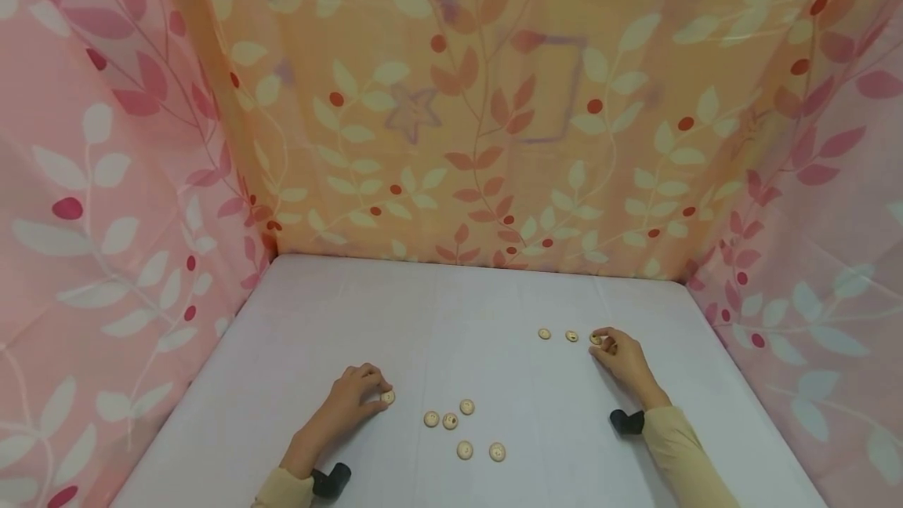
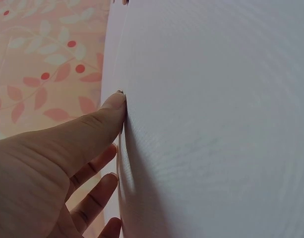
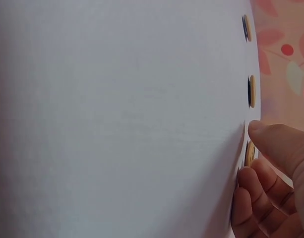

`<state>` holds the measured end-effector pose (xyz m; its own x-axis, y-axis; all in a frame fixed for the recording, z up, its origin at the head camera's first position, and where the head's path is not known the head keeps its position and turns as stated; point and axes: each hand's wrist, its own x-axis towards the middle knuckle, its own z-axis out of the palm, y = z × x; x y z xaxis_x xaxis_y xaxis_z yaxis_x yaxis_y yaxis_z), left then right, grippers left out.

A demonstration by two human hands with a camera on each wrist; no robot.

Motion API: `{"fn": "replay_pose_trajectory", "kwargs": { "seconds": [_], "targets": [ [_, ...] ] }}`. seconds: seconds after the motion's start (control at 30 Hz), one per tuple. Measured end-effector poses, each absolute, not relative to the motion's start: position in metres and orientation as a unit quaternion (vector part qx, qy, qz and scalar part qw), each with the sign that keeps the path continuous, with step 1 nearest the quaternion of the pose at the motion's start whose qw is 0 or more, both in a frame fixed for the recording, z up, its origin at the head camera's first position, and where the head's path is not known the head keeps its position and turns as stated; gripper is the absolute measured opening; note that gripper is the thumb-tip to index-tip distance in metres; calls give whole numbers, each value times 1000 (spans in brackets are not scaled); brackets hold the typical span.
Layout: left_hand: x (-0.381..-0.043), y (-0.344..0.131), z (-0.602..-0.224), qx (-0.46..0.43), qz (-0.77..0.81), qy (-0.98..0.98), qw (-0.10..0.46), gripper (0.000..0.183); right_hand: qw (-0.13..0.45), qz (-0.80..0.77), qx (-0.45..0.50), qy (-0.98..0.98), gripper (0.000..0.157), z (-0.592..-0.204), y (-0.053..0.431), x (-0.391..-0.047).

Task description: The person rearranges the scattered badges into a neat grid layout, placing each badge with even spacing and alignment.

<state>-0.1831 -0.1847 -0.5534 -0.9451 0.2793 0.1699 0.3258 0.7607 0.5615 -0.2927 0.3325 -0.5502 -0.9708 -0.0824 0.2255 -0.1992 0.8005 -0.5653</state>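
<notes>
My left hand (image 1: pixel 353 397) pinches a small round wooden disc (image 1: pixel 387 397) between thumb and forefinger, low over the white table at the left. In the left wrist view the left thumb mostly hides that disc. At the back right, my right hand (image 1: pixel 626 361) has its thumb and forefinger around another wooden disc (image 1: pixel 596 339) with a dark mark. The right wrist view shows this disc (image 3: pixel 249 153) at the table surface between thumb and curled fingers. Two more discs, one (image 1: pixel 544 333) and another (image 1: pixel 571 336), lie in a row left of it.
Between the hands and nearer the front lie several loose discs, among them a dark-marked disc (image 1: pixel 450 421) and a front right disc (image 1: pixel 497 451). The white table (image 1: pixel 339 312) is bounded by patterned cloth (image 1: pixel 480 179) at back and sides. Each wrist bears a black device.
</notes>
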Motion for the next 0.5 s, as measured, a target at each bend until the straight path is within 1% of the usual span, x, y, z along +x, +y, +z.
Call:
{"fn": "replay_pose_trajectory", "kwargs": {
  "seconds": [0.3, 0.5],
  "targets": [
    [-182, -183, -551, -173, -305, -935, 57, 18, 88, 311, 83, -943, 36, -548, 326, -285],
    [-181, -182, -547, -176, -304, -935, 50, 17, 89, 310, 100, -941, 35, -549, 323, -279]
  ]
}}
